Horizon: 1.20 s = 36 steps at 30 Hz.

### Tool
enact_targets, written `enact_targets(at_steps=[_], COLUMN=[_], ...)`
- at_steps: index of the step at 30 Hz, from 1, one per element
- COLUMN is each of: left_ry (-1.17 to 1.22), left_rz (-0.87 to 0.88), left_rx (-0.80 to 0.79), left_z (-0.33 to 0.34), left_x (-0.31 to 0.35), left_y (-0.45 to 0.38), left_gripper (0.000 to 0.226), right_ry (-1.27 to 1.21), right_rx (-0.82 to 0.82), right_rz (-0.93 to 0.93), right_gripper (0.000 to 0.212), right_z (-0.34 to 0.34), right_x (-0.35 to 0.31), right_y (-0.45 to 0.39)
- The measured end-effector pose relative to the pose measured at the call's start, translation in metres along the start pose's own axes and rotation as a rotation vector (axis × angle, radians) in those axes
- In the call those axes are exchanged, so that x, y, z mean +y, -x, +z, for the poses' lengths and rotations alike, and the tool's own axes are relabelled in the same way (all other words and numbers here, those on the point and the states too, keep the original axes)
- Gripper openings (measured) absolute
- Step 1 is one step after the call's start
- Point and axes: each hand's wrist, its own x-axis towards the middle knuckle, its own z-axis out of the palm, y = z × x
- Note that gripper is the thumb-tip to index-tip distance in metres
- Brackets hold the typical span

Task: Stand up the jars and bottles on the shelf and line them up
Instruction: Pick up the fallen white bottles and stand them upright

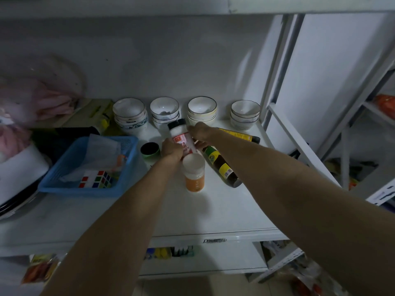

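A clear bottle with a black cap and a red label (180, 133) is tilted above the white shelf (224, 206). My left hand (171, 149) grips its lower part and my right hand (199, 132) holds its right side. Just in front stands an upright jar with a white lid and an orange label (194, 173). A dark bottle with a green cap and a yellow label (222, 165) lies on its side to the right. Another dark bottle with a yellow label (241, 134) lies behind my right arm. A small green jar (150, 150) stands to the left.
Stacks of white bowls (164, 111) line the back of the shelf. A blue basket (89, 167) holding a puzzle cube (96, 179) and tissue sits at the left, beside plates and bags. A white frame post (275, 86) bounds the shelf on the right.
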Motion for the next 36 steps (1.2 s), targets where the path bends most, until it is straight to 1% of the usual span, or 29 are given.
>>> enact_targets(at_steps=[2,3,6,8,10,12,13,16,18,19,20,22,23,28,30,36], left_ry=[0.088,0.108,0.129,0.092,0.072,0.028,-0.003,-0.043,-0.027,-0.001,0.034,0.083,0.095,0.065,0.074,0.055], left_rz=[0.017,0.024,0.067,0.077,0.082,0.054,0.031,0.005,-0.017,-0.033,-0.039,-0.044,-0.04,-0.039,-0.041,-0.047], left_rx=[-0.032,-0.04,-0.039,-0.039,-0.064,-0.079,-0.083,-0.084,-0.136,-0.168,-0.188,-0.185,-0.179,-0.14,-0.147,-0.153], left_z=[-0.002,-0.004,-0.003,-0.002,-0.006,-0.012,-0.013,-0.017,-0.022,-0.025,-0.027,-0.033,-0.036,-0.044,-0.045,-0.044], left_x=[-0.002,-0.003,-0.008,-0.009,-0.001,0.009,0.013,0.021,0.028,0.031,0.032,0.035,0.037,0.039,0.038,0.045], left_y=[0.0,0.0,-0.006,-0.008,0.005,0.023,0.029,0.029,0.029,0.029,0.027,0.026,0.028,0.032,0.031,0.035], left_gripper=[0.036,0.04,0.057,0.065,0.069,0.075,0.071,0.037,0.017,0.016,0.021,0.034,0.036,0.04,0.041,0.04], right_ry=[-0.081,-0.122,-0.236,-0.255,-0.22,-0.187,-0.169,-0.109,-0.073,-0.05,-0.029,-0.023,-0.034,-0.105,-0.111,-0.075], right_rx=[0.005,0.001,0.0,0.001,0.004,0.012,0.015,0.015,0.005,0.005,0.01,0.016,0.016,-0.002,-0.002,0.011], right_rz=[-0.002,-0.007,0.006,0.011,0.017,0.017,0.024,0.036,0.044,0.05,0.054,0.046,0.04,0.018,0.007,0.022], right_gripper=[0.04,0.044,0.065,0.078,0.084,0.081,0.078,0.069,0.066,0.065,0.064,0.06,0.059,0.052,0.05,0.055], right_z=[-0.001,-0.001,0.003,0.005,0.006,0.005,0.005,0.003,0.001,-0.001,-0.003,-0.005,-0.006,-0.003,-0.002,-0.003], right_x=[0.001,0.001,0.003,0.005,0.007,0.006,0.006,0.004,0.0,-0.002,-0.004,-0.008,-0.009,-0.012,-0.012,-0.01], right_y=[0.001,0.004,0.002,0.002,0.001,0.0,-0.001,-0.003,-0.002,-0.001,-0.001,-0.002,-0.002,-0.003,-0.004,-0.003])
